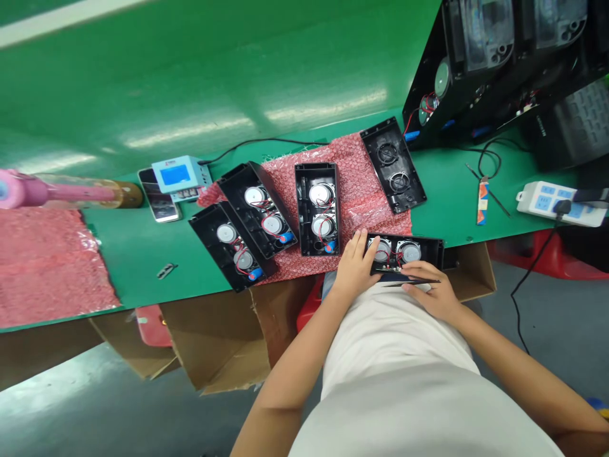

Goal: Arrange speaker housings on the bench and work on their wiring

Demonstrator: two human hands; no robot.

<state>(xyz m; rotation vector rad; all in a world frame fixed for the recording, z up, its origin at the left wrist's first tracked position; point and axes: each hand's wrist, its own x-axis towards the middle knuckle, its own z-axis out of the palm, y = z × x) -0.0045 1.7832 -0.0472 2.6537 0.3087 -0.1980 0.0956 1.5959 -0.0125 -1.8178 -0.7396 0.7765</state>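
A black speaker box (431, 249) lies at the table's near edge, against my white shirt. Two round silver drivers with thin red and black wires show inside it. My left hand (354, 263) grips its left end, fingers over the far side and thumb at the near side. My right hand (435, 292) pinches dark pointed tweezers (419, 281) beside the near long wall, fingertips close to the wires. Three similar open boxes sit to the left: one upright box (317, 209), a slanted box (257, 209) and a lower slanted box (231, 247), each with a blue-wrapped part.
Pink bubble wrap (352, 171) lies under the boxes. A black grille panel (394, 166) rests beyond. Left are a phone (159, 197), a blue-screened device (178, 174) and a pink-topped cylinder (71, 190). Right are a large black cabinet (428, 82) and a power strip (561, 203).
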